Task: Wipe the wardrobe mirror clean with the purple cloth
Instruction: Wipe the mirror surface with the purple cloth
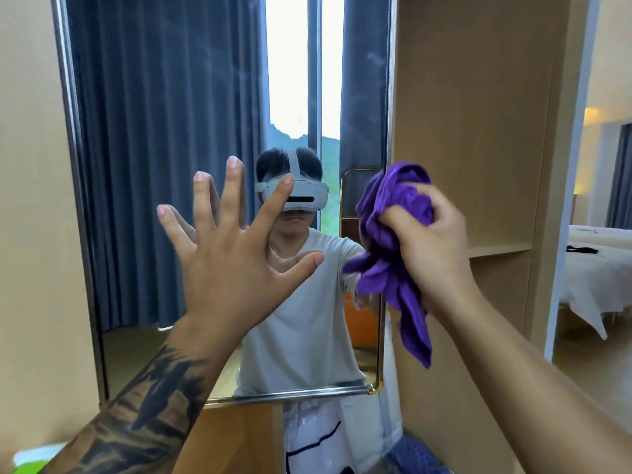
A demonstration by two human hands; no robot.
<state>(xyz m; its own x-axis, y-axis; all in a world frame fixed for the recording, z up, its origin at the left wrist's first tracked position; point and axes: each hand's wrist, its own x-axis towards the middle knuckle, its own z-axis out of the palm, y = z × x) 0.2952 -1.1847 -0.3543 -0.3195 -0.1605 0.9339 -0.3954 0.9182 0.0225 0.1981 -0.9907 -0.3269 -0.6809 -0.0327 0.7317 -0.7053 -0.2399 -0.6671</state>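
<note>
Stood facing the wardrobe mirror (164, 165), framed in thin metal and set into a pale wooden wardrobe (478, 131). Held the left hand (236, 258) up flat with all five fingers spread wide, fingertips meeting their own reflections on the glass near the middle of the pane. Carried dark tattoos along the left forearm (150, 398), rising from the lower left corner.

Gripped the purple cloth (393, 254) in the right hand (434, 248), fingers curled tight around a bunched wad of it. Kept the wad at the right edge of the mirror, about level with the spread hand; could not tell for sure whether it pressed on the glass or only lay against the frame. Let loose folds trail down below the fist, over the lower right part of the frame and the wooden panel beside it.

Showed in the glass a reflected person in a pale shirt with a grey headset (294, 193), dark blue curtains (164, 97) and a bright strip of window (290, 63) with green hills behind. Showed faint streaks high on the glass over the right-hand curtain.

Opened onto shelving in the wardrobe just right of the mirror, with one shelf (496, 249) near fist height. Revealed farther right a bed (598, 268) with white sheets and a small dark thing lying on it. Left something white and green (30, 456) blurred in the bottom left corner, too unclear to identify.
</note>
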